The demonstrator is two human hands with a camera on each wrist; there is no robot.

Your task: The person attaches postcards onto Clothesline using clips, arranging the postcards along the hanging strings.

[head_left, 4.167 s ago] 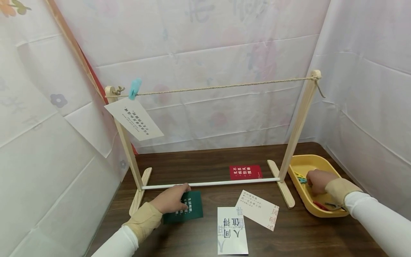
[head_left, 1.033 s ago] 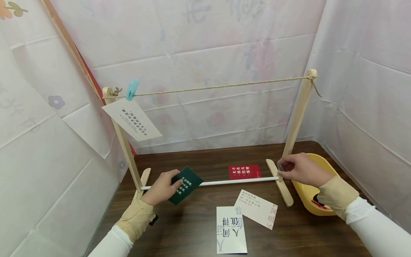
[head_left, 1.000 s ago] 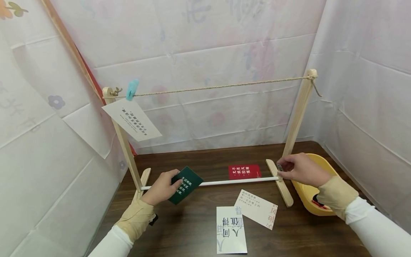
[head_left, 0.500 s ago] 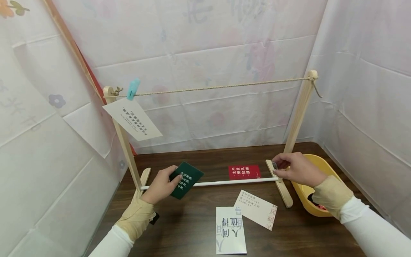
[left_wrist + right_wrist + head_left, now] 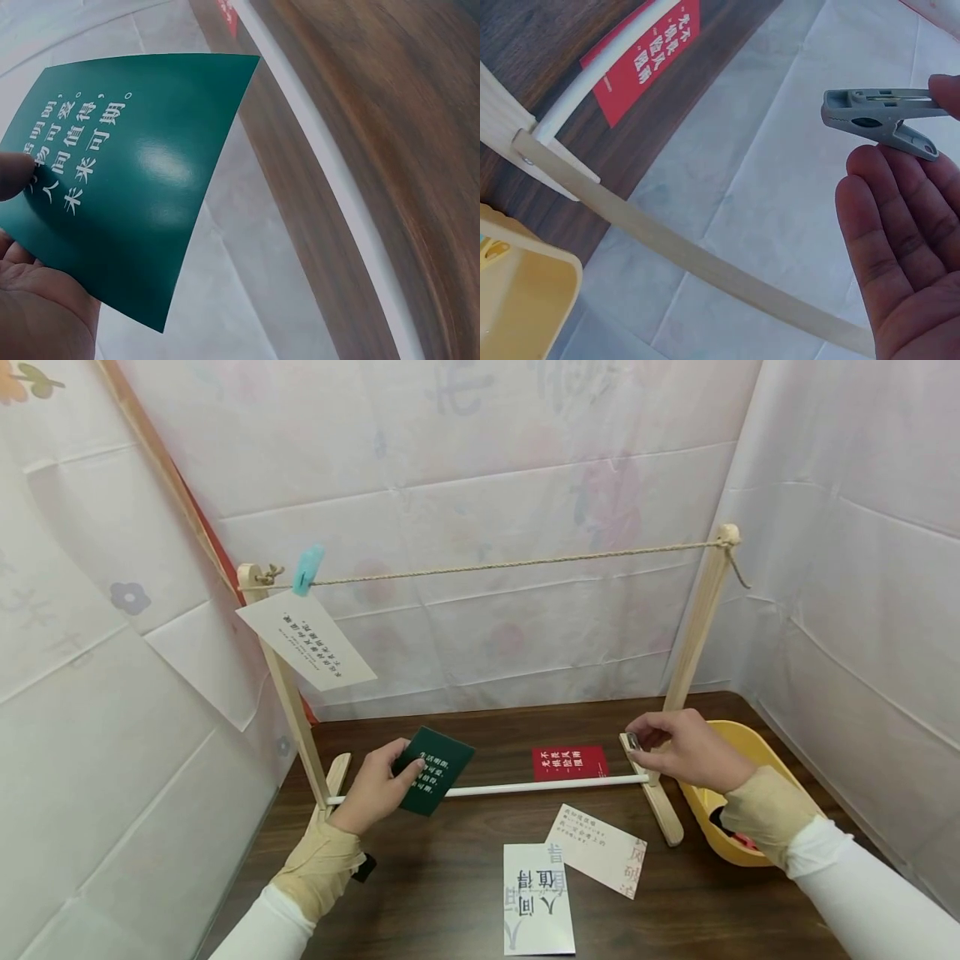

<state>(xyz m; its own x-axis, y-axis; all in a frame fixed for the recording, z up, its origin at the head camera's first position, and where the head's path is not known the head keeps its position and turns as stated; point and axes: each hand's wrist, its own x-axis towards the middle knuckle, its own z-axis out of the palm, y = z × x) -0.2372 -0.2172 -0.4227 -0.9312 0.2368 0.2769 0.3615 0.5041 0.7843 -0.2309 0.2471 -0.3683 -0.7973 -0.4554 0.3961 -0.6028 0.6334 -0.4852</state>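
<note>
My left hand [image 5: 378, 789] pinches a dark green card [image 5: 438, 768] with white writing, raised over the table, thumb across its face. The left wrist view shows the green card [image 5: 150, 165] bent slightly. Beside the right post, my right hand [image 5: 686, 747] holds a grey clothespin [image 5: 881, 112] between thumb and fingertips. Twine [image 5: 510, 563] runs between two wooden posts. Near its left end, a light blue clothespin [image 5: 308, 568] holds a white card [image 5: 307, 639], which hangs tilted.
A red card [image 5: 570, 763] lies behind the white crossbar [image 5: 547, 786]. Two pale cards, one upright [image 5: 537, 902] and one slanted [image 5: 596, 850], lie in front. The yellow basket [image 5: 738, 735] at right holds more clothespins, partly behind my right arm.
The left hand has lifted the green card off the table and turned it upward. My right hand has left the yellow basket with the grey clothespin and drifted left.
</note>
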